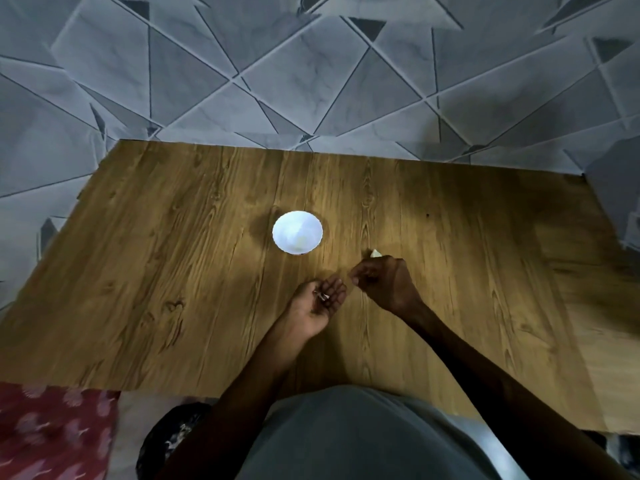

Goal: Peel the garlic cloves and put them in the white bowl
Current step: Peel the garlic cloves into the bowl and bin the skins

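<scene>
Loosely cups grey peel scraps (320, 296) in left hand (313, 311), curls right hand (386, 282), hold unclear, by pale garlic clove (375, 253) near round white bowl (278, 233).

The bowl (297, 232) sits on the tabletop (173, 271), about midway across. Nearer than the bowl and slightly right of it is the left hand (320, 303), with small scraps (320, 295) lying in its palm. The right hand (382, 280) is just right of the left, and a garlic clove (375, 253) lies at its far edge. The floor (311, 81) spreads beyond the far edge, and a cloth (52, 434) lies off the near left corner
</scene>
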The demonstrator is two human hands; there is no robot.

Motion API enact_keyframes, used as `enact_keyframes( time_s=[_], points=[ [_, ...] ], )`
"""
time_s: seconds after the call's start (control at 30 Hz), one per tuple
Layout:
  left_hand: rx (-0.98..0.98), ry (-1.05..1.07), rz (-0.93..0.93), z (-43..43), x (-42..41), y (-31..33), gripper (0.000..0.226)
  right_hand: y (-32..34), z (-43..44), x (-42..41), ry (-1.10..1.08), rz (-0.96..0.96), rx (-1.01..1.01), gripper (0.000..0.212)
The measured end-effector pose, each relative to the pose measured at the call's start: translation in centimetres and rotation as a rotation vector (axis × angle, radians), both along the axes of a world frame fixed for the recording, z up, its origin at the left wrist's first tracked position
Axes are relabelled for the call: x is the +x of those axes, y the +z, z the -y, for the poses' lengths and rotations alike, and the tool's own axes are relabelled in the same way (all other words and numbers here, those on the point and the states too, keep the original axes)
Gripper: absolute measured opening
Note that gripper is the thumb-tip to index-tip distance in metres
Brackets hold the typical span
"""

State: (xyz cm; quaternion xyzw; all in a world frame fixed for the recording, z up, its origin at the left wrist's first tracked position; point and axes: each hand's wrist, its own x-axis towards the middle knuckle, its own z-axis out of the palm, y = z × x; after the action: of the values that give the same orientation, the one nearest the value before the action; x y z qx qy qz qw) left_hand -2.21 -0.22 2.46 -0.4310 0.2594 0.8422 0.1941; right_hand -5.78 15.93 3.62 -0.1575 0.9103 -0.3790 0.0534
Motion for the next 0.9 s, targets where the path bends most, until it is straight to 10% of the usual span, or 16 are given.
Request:
enact_keyframes(
  time_s=[0.27,0.77,0.9],
  points=[
    [-0.009,0.044,0.009,2.8,0.5,-1.1,0.033,-4.1,-2.5,3.0,0.074,0.187,0.134,0.012],
    [-0.060,0.145,0.068,2.4,5.1,-1.4,0.030,-6.4,-0.7,6.3,0.126,-0.066,0.489,0.036],
    [-0.087,0.168,0.069,1.5,6.0,-1.4,0.030,-5.6,-0.6,6.4,0.089,0.089,0.330,0.029]
  ],
)
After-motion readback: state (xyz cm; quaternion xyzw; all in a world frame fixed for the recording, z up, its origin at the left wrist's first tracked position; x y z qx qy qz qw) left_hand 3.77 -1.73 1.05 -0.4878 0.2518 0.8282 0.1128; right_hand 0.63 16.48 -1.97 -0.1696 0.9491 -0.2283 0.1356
